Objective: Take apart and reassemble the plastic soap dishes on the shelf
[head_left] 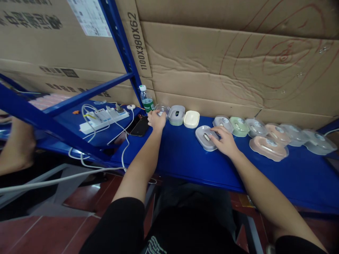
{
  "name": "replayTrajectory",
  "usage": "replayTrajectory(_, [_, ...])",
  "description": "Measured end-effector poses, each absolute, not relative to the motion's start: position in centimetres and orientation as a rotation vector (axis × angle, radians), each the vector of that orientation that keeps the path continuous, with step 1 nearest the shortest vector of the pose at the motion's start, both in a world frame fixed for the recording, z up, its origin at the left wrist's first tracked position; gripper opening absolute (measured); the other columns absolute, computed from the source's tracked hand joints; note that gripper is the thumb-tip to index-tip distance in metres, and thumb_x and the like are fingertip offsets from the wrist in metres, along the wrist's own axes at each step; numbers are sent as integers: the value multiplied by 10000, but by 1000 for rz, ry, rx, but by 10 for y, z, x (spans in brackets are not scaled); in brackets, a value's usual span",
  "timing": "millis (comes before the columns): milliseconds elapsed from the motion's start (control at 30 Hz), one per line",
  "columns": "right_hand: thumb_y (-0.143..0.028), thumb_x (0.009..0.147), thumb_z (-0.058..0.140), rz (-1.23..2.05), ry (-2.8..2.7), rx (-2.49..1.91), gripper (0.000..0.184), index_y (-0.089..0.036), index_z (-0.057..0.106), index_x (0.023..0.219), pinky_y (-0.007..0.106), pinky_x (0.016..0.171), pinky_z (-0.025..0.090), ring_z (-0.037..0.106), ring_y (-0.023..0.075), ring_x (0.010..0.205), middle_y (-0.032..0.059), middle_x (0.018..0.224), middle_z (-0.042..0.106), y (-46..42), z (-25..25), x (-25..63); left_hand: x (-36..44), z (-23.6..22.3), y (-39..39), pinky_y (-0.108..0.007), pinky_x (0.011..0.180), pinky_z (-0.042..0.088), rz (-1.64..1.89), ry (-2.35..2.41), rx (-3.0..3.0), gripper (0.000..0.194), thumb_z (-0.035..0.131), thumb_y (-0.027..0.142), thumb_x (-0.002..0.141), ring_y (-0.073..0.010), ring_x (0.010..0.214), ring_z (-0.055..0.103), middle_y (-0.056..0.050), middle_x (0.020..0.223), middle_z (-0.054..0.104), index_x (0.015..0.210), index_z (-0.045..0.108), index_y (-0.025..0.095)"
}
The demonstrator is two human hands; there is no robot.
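My left hand (158,120) is at the back of the blue shelf, its curled fingers on a clear domed plastic cover (163,108); the far fingertips are partly hidden. My right hand (224,140) grips the right edge of a grey rounded dish-like piece (202,141) with thumb and fingers. A white pill-shaped part (207,137) sits in its middle. Between the hands, farther back, stand a grey-topped, greenish-sided container (177,119) with a dark slot and a cream shallow bowl (191,119).
Several clear-covered containers, including a green one (239,127) and a peach one (268,148), line the right. A water bottle (147,100), a dark phone (140,126) and a power strip (104,120) lie left. A blue post (124,42) and another person's arm (17,144) are also left.
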State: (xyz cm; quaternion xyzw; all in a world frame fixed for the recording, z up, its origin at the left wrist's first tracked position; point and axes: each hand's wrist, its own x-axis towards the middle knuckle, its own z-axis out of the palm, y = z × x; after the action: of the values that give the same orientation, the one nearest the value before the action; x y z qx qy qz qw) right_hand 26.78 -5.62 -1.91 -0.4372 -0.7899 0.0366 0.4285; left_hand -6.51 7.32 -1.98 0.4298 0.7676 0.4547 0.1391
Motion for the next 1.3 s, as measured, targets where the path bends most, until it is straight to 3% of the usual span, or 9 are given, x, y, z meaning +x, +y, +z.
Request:
replayTrajectory(367, [-489, 981, 633, 104, -2029, -1107, 322, -254, 725, 1182, 546, 1018, 548, 690, 316, 1130, 113, 1157, 744, -56, -20, 268, -72, -28, 83, -593, 1203, 326, 1233, 2259, 1244, 565, 644, 506, 870, -393, 1463, 433, -148, 1550, 515, 1380, 617, 264])
replayTrajectory(600, [-648, 787, 815, 117, -2306, -1132, 692, -268, 677, 1349, 669, 1144, 443, 537, 437, 1396, 161, 1467, 601, -58, -25, 271, -72, -26, 82, -610, 1184, 336, 1238, 2244, 1276, 597, 633, 544, 882, -415, 1456, 447, -165, 1536, 540, 1398, 604, 245])
replayTrajectory(700, [-657, 748, 843, 96, -2353, -1176, 762, -270, 663, 1379, 718, 1155, 409, 430, 486, 1483, 166, 1549, 542, -55, -33, 274, -73, -26, 83, -606, 1175, 340, 1232, 2243, 1272, 618, 633, 552, 879, -417, 1446, 461, -164, 1535, 550, 1413, 594, 245])
replayTrajectory(767, [-617, 747, 861, 110, -2353, -1198, 753, -271, 660, 1384, 720, 1135, 433, 463, 483, 1461, 171, 1553, 540, -53, -37, 275, -73, -26, 84, -603, 1180, 334, 1222, 2241, 1257, 623, 634, 557, 881, -416, 1449, 458, -165, 1540, 544, 1420, 586, 249])
replayTrajectory(933, [-483, 787, 851, 165, -2299, -1198, 635, -298, 672, 1367, 672, 1119, 482, 563, 421, 1386, 141, 1514, 582, -54, -35, 275, -63, -18, 70, -581, 1213, 310, 1422, 2243, 1296, 673, 653, 483, 898, -387, 1503, 386, -150, 1611, 455, 1508, 475, 262])
replayTrajectory(1067, [-413, 809, 806, 155, -2159, -1184, 555, -273, 693, 1333, 628, 1143, 474, 575, 386, 1380, 129, 1461, 624, -59, -24, 269, -39, -6, 46, -513, 1228, 313, 1713, 2059, 1755, 586, 584, 384, 961, -325, 1499, 390, -163, 1573, 477, 1508, 455, 220])
replayTrajectory(1233, [-496, 847, 772, 279, -1882, -1102, 309, -263, 762, 1051, 646, 1190, 403, 644, 361, 1303, 83, 1192, 779, -59, -19, 268, 0, 0, 14, -529, 1165, 418, 1532, 1358, 2570, 439, 592, 425, 954, -299, 1345, 565, -143, 1426, 630, 1336, 602, 210])
replayTrajectory(1300, [-571, 892, 713, 468, -1739, -1081, 326, -251, 753, 933, 611, 1087, 513, 714, 353, 1185, 62, 1004, 812, -55, -22, 271, 14, -2, 2, -505, 1154, 452, 1351, 1020, 2817, 436, 559, 409, 981, -272, 1354, 576, -127, 1445, 631, 1373, 589, 220])
